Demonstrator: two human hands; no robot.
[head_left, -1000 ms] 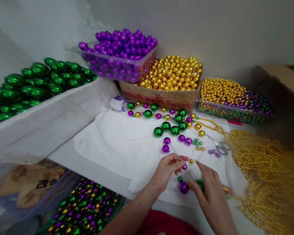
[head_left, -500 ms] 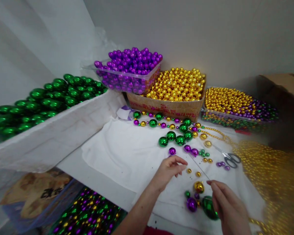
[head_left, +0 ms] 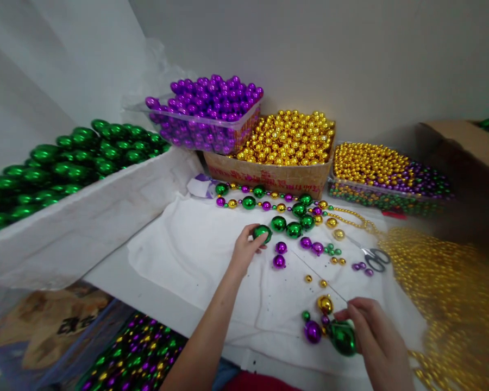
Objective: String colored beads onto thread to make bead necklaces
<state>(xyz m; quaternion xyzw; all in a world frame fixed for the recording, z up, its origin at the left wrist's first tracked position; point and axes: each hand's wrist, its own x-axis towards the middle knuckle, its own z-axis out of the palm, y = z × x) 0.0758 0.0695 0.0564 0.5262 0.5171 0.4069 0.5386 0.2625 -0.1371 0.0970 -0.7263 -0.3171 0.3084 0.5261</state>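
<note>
At the middle of the cloth, my left hand [head_left: 248, 247] has its thumb and fingers closed around a large shiny green bead [head_left: 262, 233]. My right hand [head_left: 375, 336], at the lower right, pinches the near end of a long thin needle [head_left: 320, 276], which points away to the upper left over the cloth. Close by the right hand are a big green bead [head_left: 342, 338], a purple bead [head_left: 312, 332] and a gold bead [head_left: 325, 304], with smaller beads among them. Two purple beads [head_left: 279, 261] lie just right of my left hand. Several loose green beads [head_left: 294, 229] sit beyond them.
A bead strand [head_left: 266, 206] lies across the white cloth [head_left: 187, 244]. Scissors [head_left: 375, 259] rest at right near piled gold bead chains [head_left: 444, 282]. Behind stand a purple-bead tub [head_left: 244, 122], a gold-bead carton [head_left: 269, 176] and a mixed-bead tray [head_left: 375, 187]. A white green-bead box [head_left: 85, 217] borders the left.
My left hand has moved left and away from me, from empty beside the needle to holding a green bead. My right hand still pinches the needle. The view has shifted slightly.
</note>
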